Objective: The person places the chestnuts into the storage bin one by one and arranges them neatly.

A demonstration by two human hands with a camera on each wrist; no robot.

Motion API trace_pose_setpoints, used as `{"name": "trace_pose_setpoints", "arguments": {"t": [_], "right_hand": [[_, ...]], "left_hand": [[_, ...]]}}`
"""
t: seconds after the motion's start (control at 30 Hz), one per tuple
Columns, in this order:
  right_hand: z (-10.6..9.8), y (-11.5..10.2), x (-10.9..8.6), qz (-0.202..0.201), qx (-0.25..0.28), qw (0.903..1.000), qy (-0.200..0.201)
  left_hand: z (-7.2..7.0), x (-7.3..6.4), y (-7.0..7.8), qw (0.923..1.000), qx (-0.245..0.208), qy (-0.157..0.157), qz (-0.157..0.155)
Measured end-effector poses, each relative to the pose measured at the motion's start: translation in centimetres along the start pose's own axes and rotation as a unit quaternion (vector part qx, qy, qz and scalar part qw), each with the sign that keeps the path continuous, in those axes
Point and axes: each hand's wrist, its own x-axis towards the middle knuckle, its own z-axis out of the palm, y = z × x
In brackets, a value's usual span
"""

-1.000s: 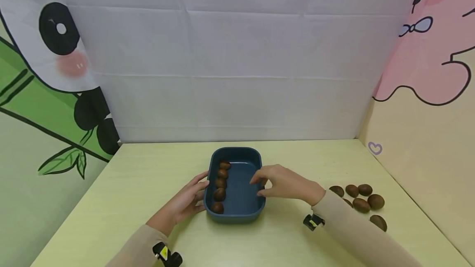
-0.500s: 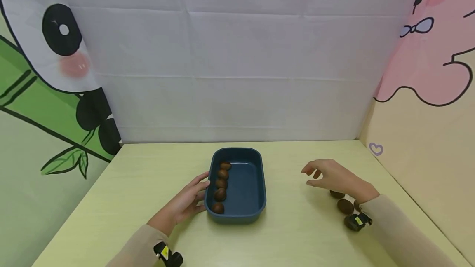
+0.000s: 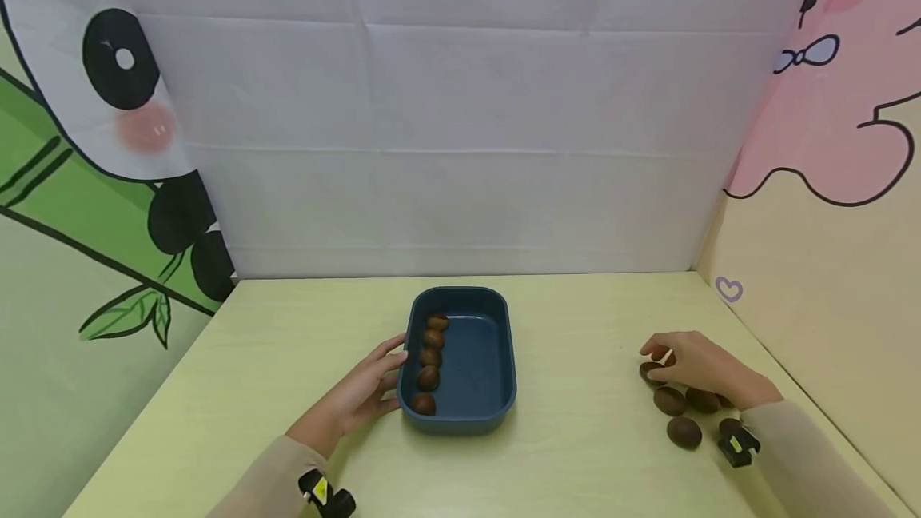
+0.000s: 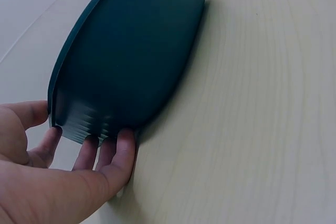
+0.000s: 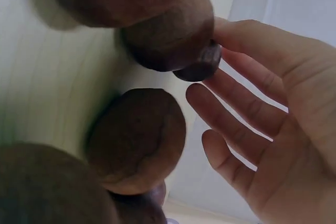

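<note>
A dark blue rectangular tray (image 3: 475, 374) stands mid-table, with a row of several brown chestnuts (image 3: 430, 357) along its left inner side. My left hand (image 3: 360, 394) touches the tray's outer left wall with extended, spread fingertips; the left wrist view shows these fingers (image 4: 125, 153) against the wall. At the right, my right hand (image 3: 701, 362) is over a loose group of chestnuts. Its thumb and forefinger lie around the farthest-left chestnut (image 3: 651, 373). In the right wrist view the thumb is beside a small dark chestnut (image 5: 202, 65), while the other fingers (image 5: 226, 114) are extended and apart.
Other loose chestnuts lie close to the right hand, among them a near one (image 3: 684, 432) and a middle one (image 3: 669, 400). A white sheet (image 3: 460, 142) hangs behind the pale wooden table (image 3: 576, 462). Painted walls flank both sides.
My right hand has moved from the tray's right edge rightward to the loose chestnuts, lowering at the end. My left hand, the tray and the row inside it stay in place.
</note>
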Motion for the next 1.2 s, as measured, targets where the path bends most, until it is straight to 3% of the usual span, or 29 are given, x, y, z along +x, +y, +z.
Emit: {"name": "trace_pose_setpoints", "arguments": {"t": [0.43,0.67,0.83,1.2], "right_hand": [[0.3,0.4,0.0,-0.001,0.001,0.9999,-0.016],[0.2,-0.5,1.0,-0.003,-0.006,0.9999,-0.012],[-0.1,-2.4,2.8,-0.042,-0.010,0.9990,-0.014],[0.2,-9.4,7.9,-0.112,0.021,0.9930,-0.032]], "left_hand": [[0.0,0.1,-0.2,1.0000,-0.003,0.002,-0.004],[0.1,0.1,-0.1,1.0000,0.001,-0.001,-0.002],[0.0,0.1,-0.2,1.0000,0.004,-0.003,0.002],[0.0,0.1,-0.1,1.0000,0.007,0.003,-0.003]]}}
